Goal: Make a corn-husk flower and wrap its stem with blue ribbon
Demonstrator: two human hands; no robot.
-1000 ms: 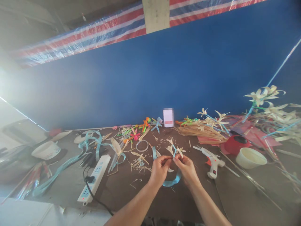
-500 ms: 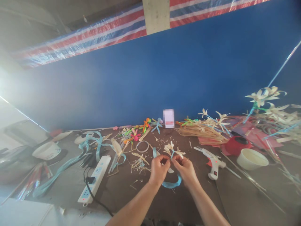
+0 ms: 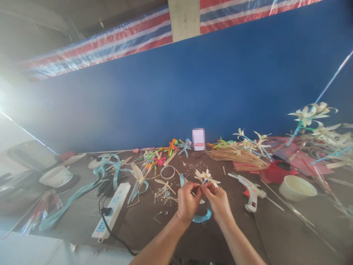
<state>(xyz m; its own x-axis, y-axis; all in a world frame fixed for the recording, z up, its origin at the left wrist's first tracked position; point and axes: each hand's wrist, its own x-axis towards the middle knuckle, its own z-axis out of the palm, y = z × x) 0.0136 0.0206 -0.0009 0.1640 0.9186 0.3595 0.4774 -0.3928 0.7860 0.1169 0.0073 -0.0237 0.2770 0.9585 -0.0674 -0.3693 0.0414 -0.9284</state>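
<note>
My left hand (image 3: pixel 188 203) and my right hand (image 3: pixel 217 201) meet in front of me over the dark table, thumbs and fingertips pinched together. Between them is the blue-wrapped stem of a cream-petalled artificial flower (image 3: pixel 206 176), its blossoms spreading above my fingers. The stem's lower part is hidden by my fingers. A loop of light blue ribbon (image 3: pixel 202 218) hangs or lies below my hands; whether it joins the stem cannot be seen. Close to my left hand are dry straw scraps (image 3: pixel 165 193) and a clear ring-shaped roll (image 3: pixel 167 172).
Right of my hands lies a white glue gun (image 3: pixel 251 193), beside a cream bowl (image 3: pixel 297 187). A power strip (image 3: pixel 111 211) with a black cord lies left. Behind are a straw bundle (image 3: pixel 237 156), finished flowers (image 3: pixel 306 116) and colourful pipe-cleaner figures (image 3: pixel 172 146). A blue panel (image 3: pixel 176 92) stands beyond.
The flower has turned between my fingers, its blossoms now facing more upward and to the right. Both hands stay close together, and the ribbon loop below has shifted slightly.
</note>
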